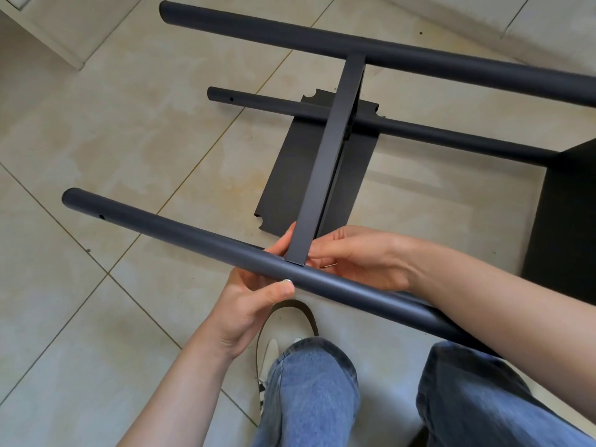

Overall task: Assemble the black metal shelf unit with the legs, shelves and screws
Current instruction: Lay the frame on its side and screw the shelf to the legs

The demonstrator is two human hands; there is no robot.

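The shelf unit lies on its side on the tiled floor [96,156], and the near leg [180,233], a dark round tube, serves here as the landmark. It runs across the view from the upper left down to the lower right, raised off the floor. The left hand [254,298] grasps this leg from below, its thumb pressed on the near side of the tube and its fingers curled round the far side. Just right of that grip, a shelf [332,150] seen edge-on meets the near leg and stretches away to the far leg [387,53], a second thick tube at the top of the view. The right hand [358,256] rests beyond the near leg at the joint, its fingers curled against the shelf edge and pinching a small thin metal piece [330,265]; what that piece is cannot be told. Between the near and far legs, lower down, runs a thinner-looking third leg [419,130]. A second shelf [574,221] closes the frame at the right. Below the near leg are the person's jeans [309,391] and a shoe [271,350].
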